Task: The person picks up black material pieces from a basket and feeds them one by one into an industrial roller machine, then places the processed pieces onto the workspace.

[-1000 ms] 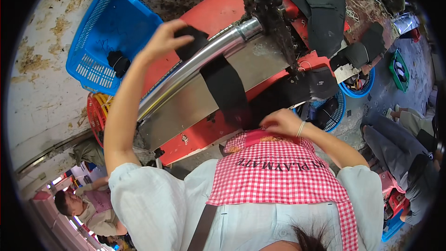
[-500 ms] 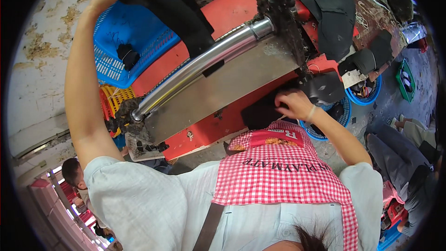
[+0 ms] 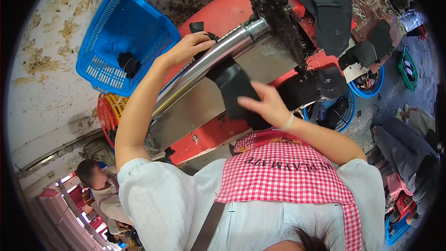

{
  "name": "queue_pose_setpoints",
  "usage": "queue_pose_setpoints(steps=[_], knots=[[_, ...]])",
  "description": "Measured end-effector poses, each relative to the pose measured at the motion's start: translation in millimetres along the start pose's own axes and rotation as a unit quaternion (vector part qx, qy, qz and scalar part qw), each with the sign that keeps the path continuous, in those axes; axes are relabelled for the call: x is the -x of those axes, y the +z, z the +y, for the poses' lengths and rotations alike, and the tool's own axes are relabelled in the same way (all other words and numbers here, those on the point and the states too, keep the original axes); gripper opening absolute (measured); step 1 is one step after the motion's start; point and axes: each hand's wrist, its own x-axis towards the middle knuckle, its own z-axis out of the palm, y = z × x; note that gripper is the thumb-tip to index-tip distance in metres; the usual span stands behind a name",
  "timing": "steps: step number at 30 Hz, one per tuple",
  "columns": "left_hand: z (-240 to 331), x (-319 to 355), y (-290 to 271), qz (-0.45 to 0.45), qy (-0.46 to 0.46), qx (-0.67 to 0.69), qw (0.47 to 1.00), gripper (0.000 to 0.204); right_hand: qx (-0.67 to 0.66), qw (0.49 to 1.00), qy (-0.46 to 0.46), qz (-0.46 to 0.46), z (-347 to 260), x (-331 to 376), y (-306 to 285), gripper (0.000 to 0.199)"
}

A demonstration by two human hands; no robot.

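A shiny metal roller (image 3: 209, 60) runs slantwise over a flat metal plate (image 3: 186, 111) on a red machine. A flexible black sheet piece (image 3: 231, 83) emerges from the roller's near side and hangs toward me. My right hand (image 3: 269, 106) grips its right edge, thumb on top; the other fingers are partly hidden. Beyond the roller, the fingers of my left hand (image 3: 186, 49) press together on a black end (image 3: 197, 27) close against the metal. Whether both black parts are one piece is hidden by the roller.
A blue basket (image 3: 100, 81) with a black bundle stands far left. Black sheets (image 3: 320, 9) are draped at the back right, and another black piece (image 3: 311, 86) lies on the machine's right. Blue baskets (image 3: 346, 111) stand below it. Other people are at left and right.
My left hand has come down from the far left to the roller, and the long black sheet no longer stretches beyond it. My right hand has moved up and left, onto black sheet before the roller.
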Motion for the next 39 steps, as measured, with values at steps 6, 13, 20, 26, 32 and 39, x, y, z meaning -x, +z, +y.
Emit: queue_pose_setpoints(steps=[6, 13, 20, 26, 32, 39], knots=[[-1.9, 8.3, -56.3, 0.095, 0.081, -0.041, 0.991, 0.020, 0.515, 0.834, -0.064, -0.186, 51.4, 56.5, -91.8, 0.020], [30.0, 1.7, -142.8, 0.195, 0.153, -0.205, 0.947, 0.032, 0.661, 0.713, -0.217, -0.088, 64.2, 0.4, -120.2, 0.026], [88.8, 38.4, -181.1, 0.279, 0.138, -0.510, 0.802, 0.020, 0.641, 0.669, -0.342, -0.157, 61.0, 5.0, -135.0, 0.030], [52.0, 35.2, -170.9, 0.453, 0.245, -0.408, 0.754, 0.012, 0.410, 0.877, -0.226, -0.112, -16.1, 30.5, -64.2, 0.027], [15.1, 4.5, -31.5, -0.004, 0.149, -0.245, 0.958, 0.015, 0.193, 0.981, -0.009, 0.001, -20.2, -13.6, -26.3, 0.027], [-7.2, 1.8, -9.5, -0.013, -0.028, -0.028, 0.999, 0.023, 0.121, 0.983, 0.044, -0.134, -8.3, 20.4, -20.7, 0.032]])
